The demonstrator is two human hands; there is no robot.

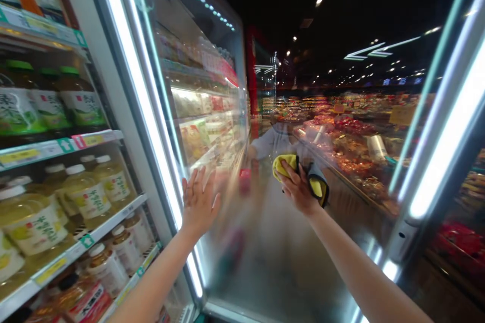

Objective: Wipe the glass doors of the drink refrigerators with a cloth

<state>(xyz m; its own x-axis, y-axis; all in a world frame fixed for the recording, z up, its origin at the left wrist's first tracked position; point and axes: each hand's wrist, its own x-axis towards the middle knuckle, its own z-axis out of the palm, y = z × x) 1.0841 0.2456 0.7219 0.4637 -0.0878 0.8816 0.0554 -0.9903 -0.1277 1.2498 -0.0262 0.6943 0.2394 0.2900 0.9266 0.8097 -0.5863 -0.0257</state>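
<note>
- Cloth (281, 162), yellow with a dark edge, was held up against the glass pane (265, 262), near its middle, with folds showing on both sides of the hand.
- It was gripped beneath the bent fingers of the right hand (302, 191).
- Nothing was held in the left hand (199, 207); its fingers were spread at the pane, beside the light strip (140, 86), though whether the glass was touched could not be told for certain.
- Work with the cloth was judged to be under way rather than finished, as it was set to the glass.
- Haze was seen over the lower pane; that part may have been undone, but blur and reflection could not be ruled out, nor could the area already covered be made out.
- To the left, bottles (89, 194) were ranged on shelves (113, 224).
- Farther right, heaped packets (348, 131) were seen beneath ceiling lights (319, 0).
</note>
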